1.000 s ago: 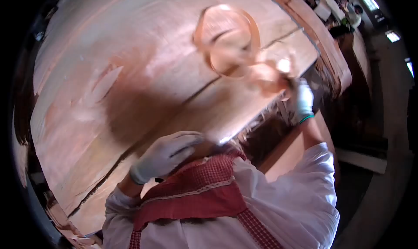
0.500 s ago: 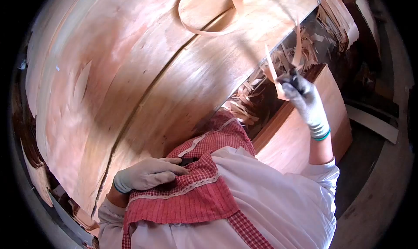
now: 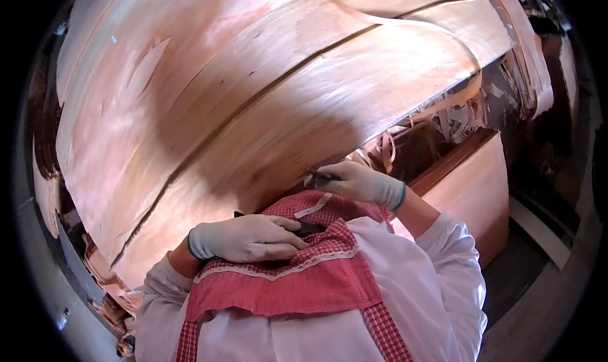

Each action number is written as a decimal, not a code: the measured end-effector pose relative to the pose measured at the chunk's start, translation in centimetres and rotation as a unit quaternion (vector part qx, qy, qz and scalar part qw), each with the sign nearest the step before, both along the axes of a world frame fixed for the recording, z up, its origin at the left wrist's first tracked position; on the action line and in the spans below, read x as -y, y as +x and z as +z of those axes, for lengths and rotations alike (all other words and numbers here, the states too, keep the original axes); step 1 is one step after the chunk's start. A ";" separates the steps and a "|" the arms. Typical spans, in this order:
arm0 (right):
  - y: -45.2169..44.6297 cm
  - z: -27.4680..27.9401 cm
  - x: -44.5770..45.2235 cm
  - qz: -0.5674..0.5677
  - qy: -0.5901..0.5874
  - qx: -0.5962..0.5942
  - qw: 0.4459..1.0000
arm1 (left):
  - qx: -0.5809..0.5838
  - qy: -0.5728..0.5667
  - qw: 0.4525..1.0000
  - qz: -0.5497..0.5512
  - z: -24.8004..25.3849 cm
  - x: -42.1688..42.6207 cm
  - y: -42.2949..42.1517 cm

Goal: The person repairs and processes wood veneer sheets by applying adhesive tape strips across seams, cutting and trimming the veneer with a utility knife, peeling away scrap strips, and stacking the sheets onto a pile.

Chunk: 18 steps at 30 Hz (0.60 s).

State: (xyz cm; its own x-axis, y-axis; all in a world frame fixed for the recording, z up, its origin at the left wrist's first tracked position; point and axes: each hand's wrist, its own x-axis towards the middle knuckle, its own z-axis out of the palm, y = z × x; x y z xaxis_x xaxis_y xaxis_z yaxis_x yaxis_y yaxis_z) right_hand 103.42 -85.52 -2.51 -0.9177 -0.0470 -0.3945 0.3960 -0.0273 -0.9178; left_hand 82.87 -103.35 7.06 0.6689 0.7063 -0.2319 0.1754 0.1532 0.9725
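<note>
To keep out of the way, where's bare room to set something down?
The wood sheet is bare between its dark crack and the right hand, and left of the crack. It's crowded where the left hand lies over the apron, and near the sheet's right edge, with scraps and a strip.

Near the centre, the right hand point(image 3: 362, 182) covers part of a dark tool point(image 3: 323, 174), its kind unclear. Below, the left hand point(image 3: 253, 237) partly hides a dark object point(image 3: 310, 228). The top edge cuts off the wood sheet point(image 3: 278, 128); the bottom edge, the white shirt point(image 3: 304, 338).
</note>
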 end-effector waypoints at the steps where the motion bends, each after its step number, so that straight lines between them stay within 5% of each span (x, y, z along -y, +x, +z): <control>1: -0.6 0.2 -0.1 0.049 0.004 -0.008 0.999 | -0.001 -0.017 1.000 0.006 0.1 0.0 -0.1; 9: -4.0 4.7 -4.8 0.267 0.063 0.015 0.962 | 0.006 -0.060 0.998 0.034 0.5 -0.2 -0.7; 11: -4.1 5.9 -7.0 0.115 -0.095 -0.021 0.989 | 0.011 -0.065 0.996 0.054 0.0 0.1 -0.7; 13: -3.3 7.7 -9.6 -0.114 -0.113 -0.065 0.985 | 0.022 -0.077 0.995 0.067 -0.1 0.1 -0.8; 17: -4.9 16.4 -14.2 -0.498 -0.125 -0.353 0.782 | 0.043 -0.110 0.990 0.083 -0.2 -0.4 -0.8; 18: -3.6 18.5 -16.8 -0.447 -0.176 -0.401 0.780 | 0.042 -0.115 0.988 0.089 -0.2 -0.5 -0.7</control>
